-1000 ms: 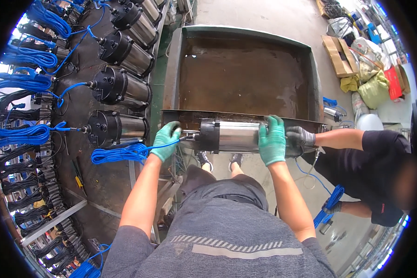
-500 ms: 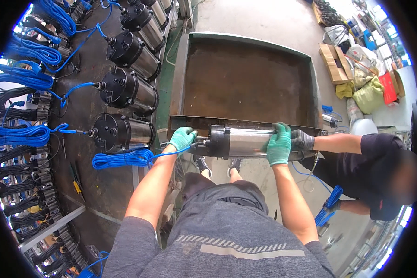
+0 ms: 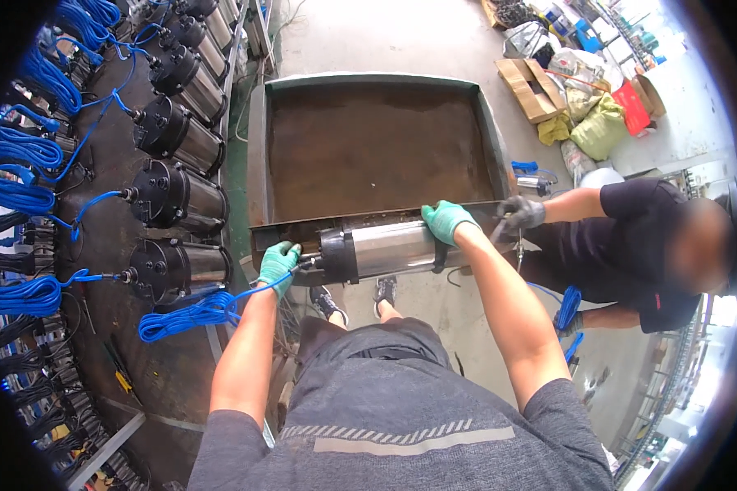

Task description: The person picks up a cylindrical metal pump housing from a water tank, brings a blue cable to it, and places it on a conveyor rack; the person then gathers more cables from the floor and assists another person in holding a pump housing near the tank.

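Observation:
A submersible pump (image 3: 393,248) with a shiny steel barrel and black end cap lies sideways along the near edge of the rusty metal tank (image 3: 256,147). My left hand (image 3: 278,266), in a green glove, closes around the fitting and blue cable at its capped left end. On the barrel's right end rests my right hand (image 3: 450,221), gloved in green, thumb and fingers wrapped over the top. A coil of blue cable (image 3: 187,317) hangs left of my left wrist. Brown water appears to fill the tank.
At right stands a co-worker, one grey-gloved hand (image 3: 522,214) near the tank corner, the other hand holding a blue cable bundle (image 3: 568,308). Similar pumps (image 3: 176,270) line the bench at left. A cardboard box (image 3: 532,88) and sacks (image 3: 598,127) lie on the floor at far right.
My view has shifted, so the tank and bench appear further left. My right hand now reaches over the barrel's end. The co-worker's grey glove is now apart from the pump.

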`<action>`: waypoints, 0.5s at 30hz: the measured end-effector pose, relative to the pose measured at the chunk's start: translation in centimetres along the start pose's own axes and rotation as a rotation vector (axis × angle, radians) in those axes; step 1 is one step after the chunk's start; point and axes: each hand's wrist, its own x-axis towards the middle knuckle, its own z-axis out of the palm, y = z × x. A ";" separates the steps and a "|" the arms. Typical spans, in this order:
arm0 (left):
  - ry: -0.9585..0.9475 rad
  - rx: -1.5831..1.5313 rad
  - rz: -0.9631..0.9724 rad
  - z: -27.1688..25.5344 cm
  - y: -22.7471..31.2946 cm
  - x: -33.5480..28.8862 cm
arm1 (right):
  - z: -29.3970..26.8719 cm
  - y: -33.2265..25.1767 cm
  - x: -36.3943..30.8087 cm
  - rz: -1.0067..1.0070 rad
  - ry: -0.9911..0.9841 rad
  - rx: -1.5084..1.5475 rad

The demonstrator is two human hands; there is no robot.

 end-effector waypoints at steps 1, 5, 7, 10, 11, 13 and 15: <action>0.004 0.052 0.022 -0.2 1.0 -0.6 | 0.2 0.4 0.3 -0.022 0.000 0.030; 0.036 -0.495 -0.107 -0.6 4.8 -2.1 | 1.3 2.0 -1.7 -0.135 0.170 0.213; 0.120 -0.405 0.062 -1.5 7.5 -2.6 | 3.4 3.9 -3.3 -0.229 0.339 0.360; 0.156 -0.351 0.317 -2.7 8.1 -2.2 | 6.1 4.4 -5.1 -0.315 0.513 0.517; 0.160 -0.326 0.354 -2.6 7.4 -2.0 | 7.0 4.2 -5.8 -0.328 0.531 0.514; 0.135 -0.324 0.387 -2.4 6.5 -1.8 | 9.5 4.7 -6.5 -0.343 0.547 0.530; 0.064 -0.500 0.291 -2.2 6.3 -2.6 | 10.8 4.3 -7.7 -0.325 0.436 0.796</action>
